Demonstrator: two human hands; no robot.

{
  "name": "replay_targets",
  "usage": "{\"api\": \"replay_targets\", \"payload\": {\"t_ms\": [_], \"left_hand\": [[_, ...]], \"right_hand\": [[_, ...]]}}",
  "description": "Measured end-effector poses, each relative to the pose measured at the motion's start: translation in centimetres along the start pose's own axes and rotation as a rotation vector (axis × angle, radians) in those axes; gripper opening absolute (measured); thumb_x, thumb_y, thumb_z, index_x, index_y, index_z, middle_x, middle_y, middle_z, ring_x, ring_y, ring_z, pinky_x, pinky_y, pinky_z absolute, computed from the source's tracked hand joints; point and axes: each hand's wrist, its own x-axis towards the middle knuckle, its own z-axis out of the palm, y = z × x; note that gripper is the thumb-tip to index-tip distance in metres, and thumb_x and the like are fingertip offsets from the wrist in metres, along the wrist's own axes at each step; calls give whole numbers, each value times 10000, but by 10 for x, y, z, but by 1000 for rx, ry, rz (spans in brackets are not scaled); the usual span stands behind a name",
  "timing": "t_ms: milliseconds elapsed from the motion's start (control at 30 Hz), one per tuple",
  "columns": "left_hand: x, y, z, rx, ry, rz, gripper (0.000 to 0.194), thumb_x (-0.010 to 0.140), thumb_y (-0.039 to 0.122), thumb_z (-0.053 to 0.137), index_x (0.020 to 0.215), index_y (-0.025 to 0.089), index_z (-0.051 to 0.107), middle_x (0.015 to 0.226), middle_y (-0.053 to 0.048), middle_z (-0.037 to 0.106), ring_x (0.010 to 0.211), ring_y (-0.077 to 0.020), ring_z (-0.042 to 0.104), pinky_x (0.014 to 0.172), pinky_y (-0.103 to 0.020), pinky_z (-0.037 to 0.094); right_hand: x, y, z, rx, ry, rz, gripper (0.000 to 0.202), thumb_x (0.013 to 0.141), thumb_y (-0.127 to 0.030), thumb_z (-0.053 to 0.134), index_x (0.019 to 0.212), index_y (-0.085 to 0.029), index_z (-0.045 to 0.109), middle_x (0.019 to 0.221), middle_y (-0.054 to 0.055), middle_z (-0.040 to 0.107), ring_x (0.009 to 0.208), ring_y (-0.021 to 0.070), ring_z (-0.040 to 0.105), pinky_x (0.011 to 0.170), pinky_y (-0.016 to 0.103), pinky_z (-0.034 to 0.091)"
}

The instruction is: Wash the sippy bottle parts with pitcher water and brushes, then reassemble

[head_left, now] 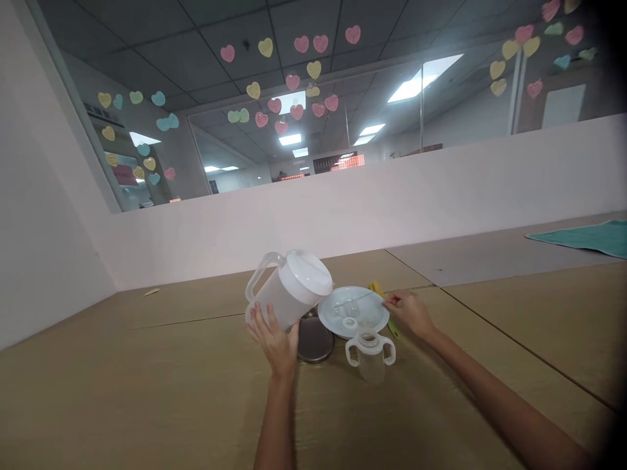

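Observation:
My left hand [275, 339] is wrapped round the lower side of a white lidded pitcher [289, 290], which is tilted to the right with its handle at the upper left. The pitcher's lid is near the left rim of a white plate [327, 321]. Small clear parts and a thin stick lie on the plate. At the plate's right rim, my right hand [406, 310] has its fingers pinched together; whether they hold the rim or the thin stick is unclear. In front of the plate stands a two-handled clear bottle [371, 359] with its top open.
A dark round lid or tray [315, 339] lies below the pitcher. A yellow and green utensil [393, 328] is partly hidden behind the plate. A teal cloth [588, 237] lies far right, and a low wall with windows borders the table.

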Motion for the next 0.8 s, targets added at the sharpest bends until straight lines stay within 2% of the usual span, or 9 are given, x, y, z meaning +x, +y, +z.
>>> {"api": "replay_targets", "payload": {"t_ms": [67,200,333,467,633,800], "left_hand": [[-2,0,0,15,-31,58,730,736,377,617,1338,113,298,1389,-238,294,1322,-346,205,1036,-587,179],[-3,1,0,27,-94,135,633,760,327,592,1314,128,360,1396,-226,296,1331,-334,193,1043,-581,154],[-4,-1,0,30,-124,212,516,779,279,562,1270,178,440,1396,-182,328,1328,-322,217,1049,-583,122],[-5,1,0,18,-147,235,502,781,272,557,1266,195,451,1395,-166,339,1325,-322,225,1051,-580,123],[-2,7,1,-41,-129,135,687,750,386,599,1335,148,330,1391,-208,313,1313,-345,234,1034,-589,176],[-2,4,5,-221,-90,50,996,628,515,677,1378,91,177,1333,-236,360,1254,-319,347,1008,-473,344]], "right_hand": [[-7,17,5,50,80,147,332,762,-480,451,645,-179,524,608,2,562,574,132,481,551,235,308],[-12,42,13,118,154,349,378,764,-523,369,619,-186,461,572,3,510,533,125,440,515,236,279],[-13,53,15,120,146,434,329,714,-495,412,628,-185,480,609,26,551,539,136,475,507,238,289],[-15,56,16,118,129,470,309,700,-476,434,655,-182,512,642,34,578,554,140,504,508,236,298],[-17,53,16,76,107,481,354,754,-498,375,648,-185,503,610,24,556,542,141,490,503,236,279],[-18,49,15,46,67,449,415,799,-505,322,606,-187,508,587,29,547,541,143,475,501,239,254]]}}
